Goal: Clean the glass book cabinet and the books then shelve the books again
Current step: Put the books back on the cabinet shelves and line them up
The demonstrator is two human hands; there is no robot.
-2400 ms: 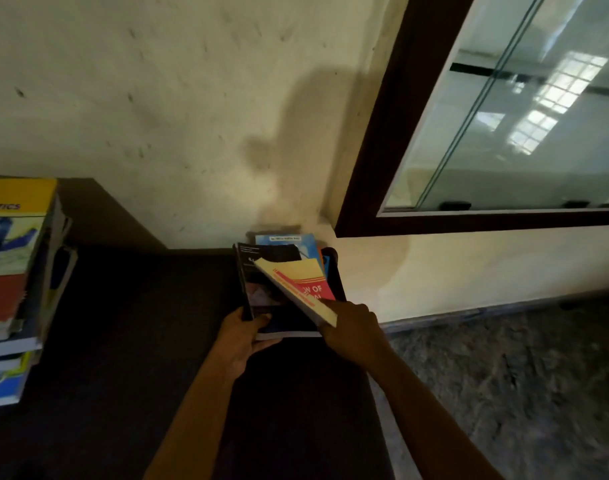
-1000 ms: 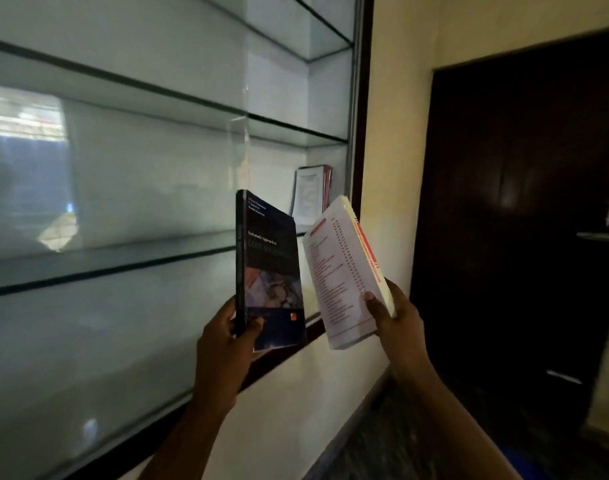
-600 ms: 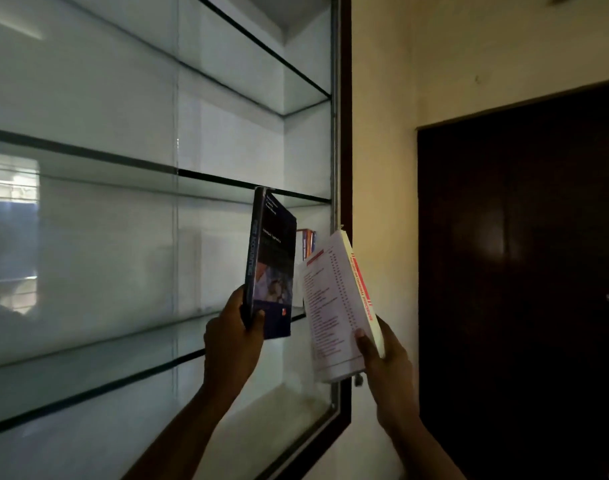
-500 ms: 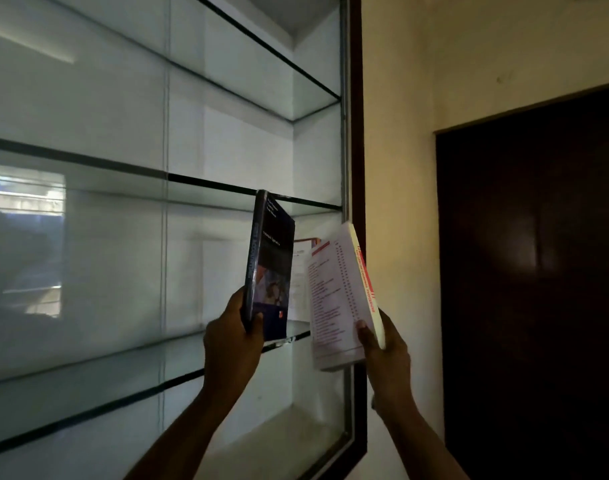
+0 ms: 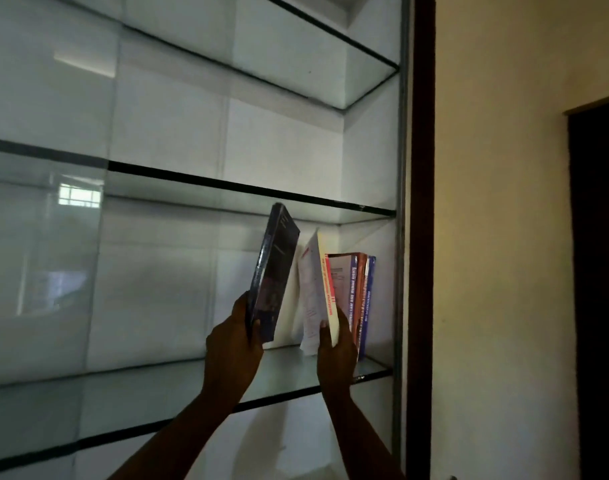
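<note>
My left hand [image 5: 232,348] grips the lower edge of a dark blue book [image 5: 273,271], held upright and tilted above a glass shelf [image 5: 178,379]. My right hand [image 5: 336,351] holds a white book with a red spine [image 5: 318,292] by its bottom. That book stands inside the cabinet, leaning next to a few shelved books [image 5: 356,292] at the shelf's right end.
The glass cabinet has more glass shelves [image 5: 227,188] above and below, with a sliding glass pane [image 5: 43,237] at the left. A dark wooden frame [image 5: 421,237] borders the cabinet's right side, then a cream wall [image 5: 504,237] and a dark door [image 5: 597,289].
Both hands have lifted the two books from the dark surface up to the cabinet. In the last half second the white book moved into the shelf beside the standing books.
</note>
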